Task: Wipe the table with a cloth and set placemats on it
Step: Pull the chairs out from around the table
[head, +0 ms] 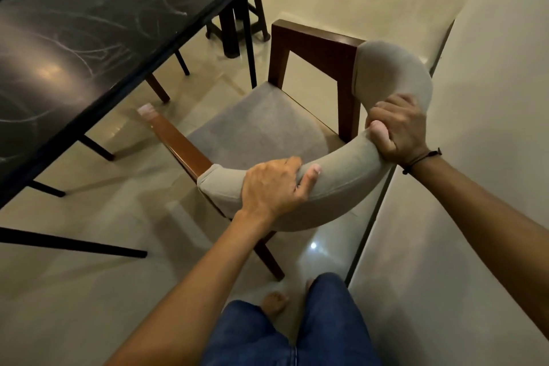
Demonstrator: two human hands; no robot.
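Both hands grip the chair's (261,125) padded back: the left hand (271,187) near its left end, the right hand (398,128) on the right curve. The table (98,27) stands far left, apart from the chair, its dark top streaked (smears or scratches, I judge). No cloth or placemats show; wiping and setting seem undone.

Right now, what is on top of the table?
The table shows only pale wipe streaks; no cloth or placemats. Its near-left part runs out of view. Both hands, left and right, grip the chair.
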